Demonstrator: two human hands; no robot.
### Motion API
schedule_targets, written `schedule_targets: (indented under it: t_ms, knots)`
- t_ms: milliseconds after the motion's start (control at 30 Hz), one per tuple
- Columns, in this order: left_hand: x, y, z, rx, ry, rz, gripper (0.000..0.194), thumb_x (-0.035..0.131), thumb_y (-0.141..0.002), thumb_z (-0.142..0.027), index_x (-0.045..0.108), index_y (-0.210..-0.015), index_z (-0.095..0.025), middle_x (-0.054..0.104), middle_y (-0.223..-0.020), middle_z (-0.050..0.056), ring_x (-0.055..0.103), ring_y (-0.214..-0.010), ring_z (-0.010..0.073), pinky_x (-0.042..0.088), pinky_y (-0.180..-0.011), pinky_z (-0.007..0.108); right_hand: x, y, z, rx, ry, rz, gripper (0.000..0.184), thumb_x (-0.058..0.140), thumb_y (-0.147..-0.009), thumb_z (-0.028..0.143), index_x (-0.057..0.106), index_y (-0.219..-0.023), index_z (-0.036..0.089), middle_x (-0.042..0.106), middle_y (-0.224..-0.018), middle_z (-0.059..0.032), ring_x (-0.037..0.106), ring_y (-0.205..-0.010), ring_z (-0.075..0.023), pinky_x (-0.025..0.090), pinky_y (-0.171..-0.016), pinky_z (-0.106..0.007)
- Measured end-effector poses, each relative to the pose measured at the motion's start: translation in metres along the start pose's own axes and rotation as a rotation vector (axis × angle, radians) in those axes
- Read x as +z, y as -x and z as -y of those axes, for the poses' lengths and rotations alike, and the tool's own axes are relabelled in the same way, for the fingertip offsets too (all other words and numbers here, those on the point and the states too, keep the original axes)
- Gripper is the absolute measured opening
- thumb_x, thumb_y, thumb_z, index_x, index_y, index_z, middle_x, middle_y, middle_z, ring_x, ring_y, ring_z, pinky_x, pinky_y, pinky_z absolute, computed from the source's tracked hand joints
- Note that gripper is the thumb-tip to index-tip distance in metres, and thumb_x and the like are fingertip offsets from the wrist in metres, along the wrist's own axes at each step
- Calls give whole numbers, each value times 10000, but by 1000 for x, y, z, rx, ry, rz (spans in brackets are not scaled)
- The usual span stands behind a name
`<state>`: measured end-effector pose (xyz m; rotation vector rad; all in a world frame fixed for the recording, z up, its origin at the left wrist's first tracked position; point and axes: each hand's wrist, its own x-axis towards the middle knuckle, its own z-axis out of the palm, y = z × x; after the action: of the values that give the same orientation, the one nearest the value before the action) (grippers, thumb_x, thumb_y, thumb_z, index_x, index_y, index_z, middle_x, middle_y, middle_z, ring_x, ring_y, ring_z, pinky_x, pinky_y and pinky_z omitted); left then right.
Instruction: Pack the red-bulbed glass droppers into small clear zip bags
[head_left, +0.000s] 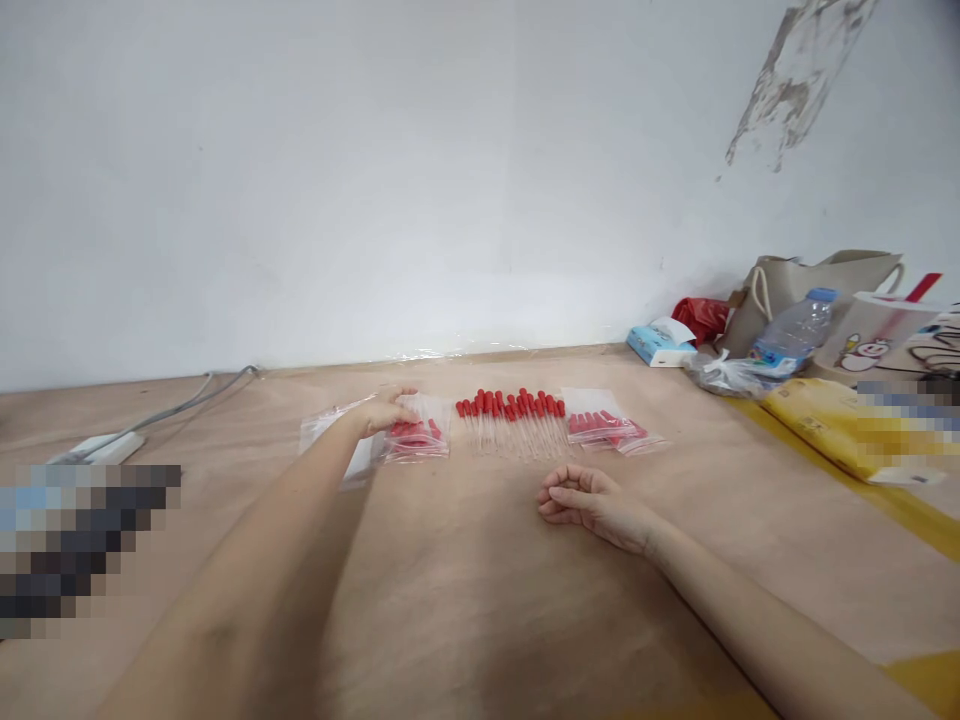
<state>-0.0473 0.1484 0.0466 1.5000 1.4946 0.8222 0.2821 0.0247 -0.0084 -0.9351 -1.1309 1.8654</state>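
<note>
My left hand (384,413) reaches over a clear zip bag (418,447) of red-bulbed droppers, its fingers stretched and apart; whether it touches the bag is hard to tell. Beneath and left of that hand lie flat clear plastic bags (322,428). In the middle is a row of loose glass droppers (511,425) with red rubber bulbs pointing toward the wall. Another clear bag (585,400) with red-bulbed droppers lies right of the row. My right hand (589,503) rests on the table in front of the row, fingers loosely curled in with nothing visible in them.
Brown paper covers the table (420,580). At right stand a tissue pack (660,343), a plastic bottle (799,325), a drink cup (874,335), a bag (772,290) and a yellow packet (840,425). A power strip (105,448) with a cable lies left.
</note>
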Motion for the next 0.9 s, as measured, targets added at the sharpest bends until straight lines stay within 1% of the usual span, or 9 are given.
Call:
schedule_targets:
  t_ms: [100, 167, 233, 333, 467, 533, 600, 767, 900]
  knots:
    - [-3, -2, 3, -13, -220, -72, 708, 773, -478, -191, 525, -1140, -151, 619, -921, 71, 623, -755, 201, 489, -695, 295, 0, 0, 0, 5, 2, -5, 284, 743, -606, 298, 549, -764, 161, 636, -771, -18, 626, -704, -124, 479, -758, -318]
    - [-9, 3, 6, -15, -363, -160, 694, 745, -534, -259, 503, -1175, -148, 577, -1060, 111, 596, -899, 242, 462, -790, 323, 0, -1, 0, -1, 1, 2, 280, 741, -608, 296, 555, -766, 160, 638, -772, -18, 626, -705, -125, 480, -753, -318]
    - [-18, 14, 11, -15, -502, -263, 607, 664, -637, -327, 495, -1188, -136, 527, -1160, 138, 516, -1056, 285, 393, -901, 365, -1, -1, -1, -10, -4, 10, 273, 740, -611, 292, 560, -768, 159, 640, -771, -19, 627, -707, -129, 480, -751, -321]
    - [-30, 40, 28, -22, -688, -392, 472, 511, -755, -370, 525, -1162, -130, 463, -1253, 146, 330, -1232, 321, 236, -1016, 421, -2, -2, -1, -12, -12, 14, 270, 742, -608, 286, 560, -759, 155, 640, -754, -17, 629, -701, -130, 479, -746, -319]
    - [-34, 74, 60, -86, -852, -478, 569, 348, -826, -412, 438, -1247, -40, 317, -1362, 215, 196, -1288, 370, 168, -1016, 502, -2, -2, -2, -10, -19, 31, 258, 735, -621, 275, 552, -756, 152, 636, -749, -14, 629, -702, -125, 475, -747, -309]
    - [-30, 82, 75, -132, -894, -490, 642, 316, -829, -440, 387, -1269, 23, 280, -1371, 258, 186, -1285, 396, 170, -1001, 535, -3, -3, -3, -11, -19, 41, 247, 726, -634, 269, 550, -761, 151, 636, -756, -15, 630, -708, -125, 475, -750, -308]
    - [-26, 84, 86, -168, -921, -493, 690, 305, -825, -469, 379, -1260, 62, 288, -1357, 288, 213, -1270, 412, 182, -991, 546, -4, -3, -4, -13, -18, 43, 237, 719, -644, 267, 549, -762, 151, 636, -758, -15, 630, -707, -124, 477, -747, -306]
    - [-21, 82, 99, -145, -954, -489, 570, 249, -866, -390, 425, -1253, -10, 348, -1347, 231, 265, -1271, 352, 199, -1011, 493, -5, -4, -5, -17, -12, 45, 232, 716, -650, 271, 550, -760, 151, 635, -760, -14, 627, -706, -122, 478, -744, -305]
    - [-25, 82, 103, -106, -927, -510, 553, 177, -897, -332, 414, -1272, -2, 340, -1345, 245, 252, -1272, 375, 213, -998, 531, -6, -4, -5, -7, -10, 47, 251, 730, -633, 277, 553, -754, 148, 632, -757, -18, 625, -709, -127, 475, -753, -315]
